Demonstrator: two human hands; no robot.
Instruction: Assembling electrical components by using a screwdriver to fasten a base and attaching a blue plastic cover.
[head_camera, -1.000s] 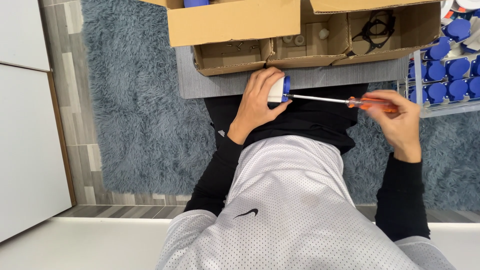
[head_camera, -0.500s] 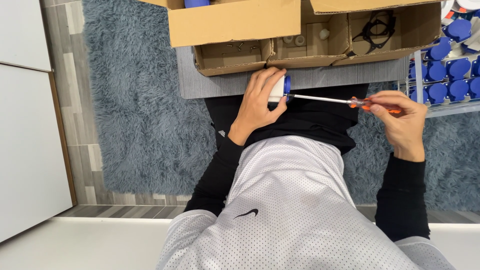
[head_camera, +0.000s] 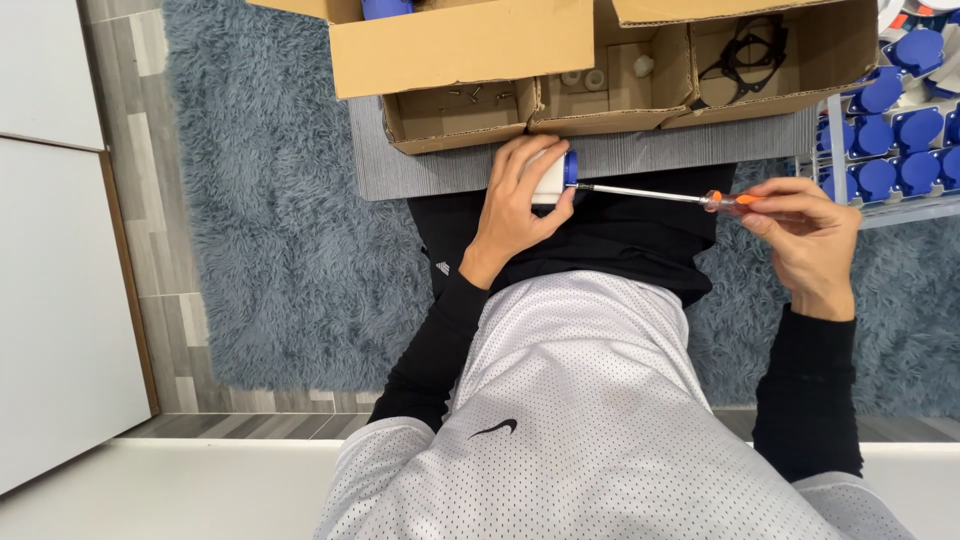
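One white-and-blue plug (head_camera: 556, 176) sits in my left hand (head_camera: 515, 205); one orange-handled screwdriver (head_camera: 690, 198) in my right hand (head_camera: 805, 235). Three cardboard box compartments (head_camera: 600, 80) line the far edge of the grey mat (head_camera: 420, 170): small screws, too small to count; three white rings, perhaps; two black gaskets (head_camera: 745, 50). About nine blue sockets (head_camera: 895, 130) crowd the rack at the right edge.

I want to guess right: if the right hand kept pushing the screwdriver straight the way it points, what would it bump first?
The right hand aims the screwdriver leftward. Its tip already meets the white and blue part held in the left hand, so that comes first, though exact depth is hard to judge.
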